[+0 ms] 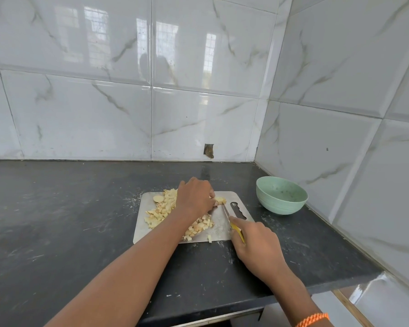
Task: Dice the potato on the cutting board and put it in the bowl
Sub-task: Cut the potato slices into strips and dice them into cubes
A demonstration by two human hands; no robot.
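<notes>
**Last potato piece under the knife**

While my left hand (195, 197) curls over the remaining potato piece (220, 200) and pins it near the board's far edge, my right hand (255, 241) grasps the yellow handle of the knife (232, 220), forefinger laid along the spine. Its blade runs from my right hand toward 11 o'clock, tip just beside the potato piece, on the near side of it.

All of this sits on the steel cutting board (219, 231), which lies flat on the dark countertop (57, 220). Diced potato (162, 208) is heaped across the board's left and middle, from my left hand's 9 o'clock round to its 6 o'clock, partly hidden under my forearm. One stray cube (209, 238) rests at the board's near edge, at 9 o'clock from my right hand.

At 3 o'clock from the board, well apart from it, stands the pale green bowl (281, 197), close to the tiled corner; I see no potato in it. An orange braided band (313, 319) circles my right wrist.
</notes>
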